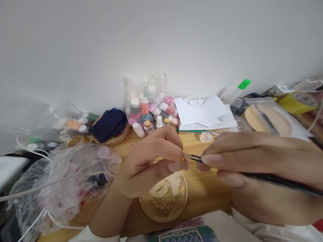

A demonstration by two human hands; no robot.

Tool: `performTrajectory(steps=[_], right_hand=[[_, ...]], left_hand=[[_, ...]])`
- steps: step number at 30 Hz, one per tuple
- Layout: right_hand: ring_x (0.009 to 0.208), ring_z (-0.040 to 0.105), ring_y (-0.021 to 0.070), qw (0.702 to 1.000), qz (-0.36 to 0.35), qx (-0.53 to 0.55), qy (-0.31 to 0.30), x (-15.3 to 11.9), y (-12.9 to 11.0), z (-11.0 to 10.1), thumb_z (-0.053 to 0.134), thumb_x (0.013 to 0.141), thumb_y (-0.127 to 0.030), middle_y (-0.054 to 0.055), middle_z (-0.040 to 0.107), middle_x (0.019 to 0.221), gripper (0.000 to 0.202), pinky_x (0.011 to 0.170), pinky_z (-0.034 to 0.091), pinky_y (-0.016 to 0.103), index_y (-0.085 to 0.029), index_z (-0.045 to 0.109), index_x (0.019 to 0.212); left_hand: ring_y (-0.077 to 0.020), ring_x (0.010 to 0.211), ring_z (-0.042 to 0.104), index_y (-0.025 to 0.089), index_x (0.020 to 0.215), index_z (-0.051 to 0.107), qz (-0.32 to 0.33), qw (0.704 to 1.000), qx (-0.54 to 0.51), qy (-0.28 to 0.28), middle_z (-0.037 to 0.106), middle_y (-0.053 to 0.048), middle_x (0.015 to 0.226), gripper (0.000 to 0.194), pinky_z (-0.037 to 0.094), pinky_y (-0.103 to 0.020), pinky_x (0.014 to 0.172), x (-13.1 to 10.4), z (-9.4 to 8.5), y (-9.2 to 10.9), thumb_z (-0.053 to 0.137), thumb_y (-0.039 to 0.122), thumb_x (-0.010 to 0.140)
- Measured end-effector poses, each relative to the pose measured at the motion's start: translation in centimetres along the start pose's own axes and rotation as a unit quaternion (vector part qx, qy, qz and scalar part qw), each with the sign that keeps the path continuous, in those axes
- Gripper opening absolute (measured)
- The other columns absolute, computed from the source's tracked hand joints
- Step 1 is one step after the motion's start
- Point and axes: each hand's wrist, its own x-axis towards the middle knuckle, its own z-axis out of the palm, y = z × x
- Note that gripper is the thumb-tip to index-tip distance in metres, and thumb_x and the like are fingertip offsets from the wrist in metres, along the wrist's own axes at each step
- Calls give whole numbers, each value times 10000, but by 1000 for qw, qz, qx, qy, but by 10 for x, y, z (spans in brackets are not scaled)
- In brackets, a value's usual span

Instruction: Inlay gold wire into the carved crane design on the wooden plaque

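My right hand (274, 169) is closed around dark tweezers (195, 157), whose slim tips point left and show a narrow gap. Those tips meet a thin golden strand (184, 158) at the fingertips of my left hand (153, 158). The left thumb and forefinger are pinched together on this strand; whether it is thread or wire I cannot tell. Below the left hand lies a round wooden disc (163, 205) bearing a gold bird design with fine feather lines. My left hand hides its upper left part.
Small bottles (138, 129) and a clear bag of bead jars (146, 103) stand by the wall. White papers (202, 113) lie right of them. Crumpled plastic bags (69, 188) and white cables (66, 226) crowd the left. Dark blue cloth (108, 124) rests on round wood.
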Motion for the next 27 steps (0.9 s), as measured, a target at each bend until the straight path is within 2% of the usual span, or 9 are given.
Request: performTrajectory(steps=[5, 8, 11, 14, 18, 22, 27], right_hand=[[711, 723, 124, 993, 6, 117, 3, 5, 0, 12, 707, 843, -185, -24, 782, 877, 200, 693, 622, 228, -300, 766, 996], [718, 716, 123, 983, 37, 173, 39, 2, 3, 17, 698, 858, -200, -21, 774, 849, 170, 702, 617, 251, -273, 764, 996], [751, 717, 139, 983, 44, 164, 65, -2, 5, 19, 709, 853, -230, -15, 769, 840, 148, 746, 613, 288, -266, 766, 985], [760, 718, 138, 991, 34, 110, 64, -3, 4, 17, 727, 833, -209, -26, 770, 828, 173, 739, 609, 279, -283, 766, 984], [759, 718, 146, 993, 28, 93, 61, -2, 4, 15, 719, 838, -202, -28, 771, 860, 206, 714, 610, 292, -305, 760, 1011], [785, 715, 134, 987, 34, 144, 57, -3, 7, 18, 691, 862, -187, -28, 771, 895, 207, 726, 607, 275, -283, 754, 1033], [725, 697, 115, 976, 38, 204, 68, -1, 9, 23, 689, 862, -174, -29, 761, 800, 171, 731, 606, 269, -242, 762, 1000]], left_hand=[[-145, 750, 520, 190, 975, 642, 9, 999, 44, -2, 566, -42, 835, 102, 438, -317, 678, 0, -2, 0, 542, 202, 959], [-147, 758, 515, 180, 992, 638, 19, 998, 64, -6, 557, -44, 833, 117, 440, -310, 671, 0, -2, 1, 524, 189, 965], [-142, 758, 520, 176, 973, 640, 19, 996, 84, 4, 541, -34, 819, 110, 439, -296, 663, 1, -2, 3, 531, 169, 958], [-140, 754, 526, 184, 964, 638, 10, 995, 94, 17, 553, -26, 812, 96, 438, -301, 672, 1, -2, 3, 558, 137, 938], [-150, 762, 533, 181, 971, 634, 16, 996, 91, 15, 578, -33, 809, 103, 444, -317, 680, 1, -3, 1, 553, 128, 937], [-153, 765, 532, 191, 998, 628, 22, 993, 111, 7, 584, -39, 818, 124, 453, -313, 681, 2, -3, 0, 537, 126, 943], [-146, 741, 519, 196, 986, 609, 25, 991, 135, -2, 563, -33, 802, 120, 454, -298, 662, 3, -4, 3, 513, 130, 955]])
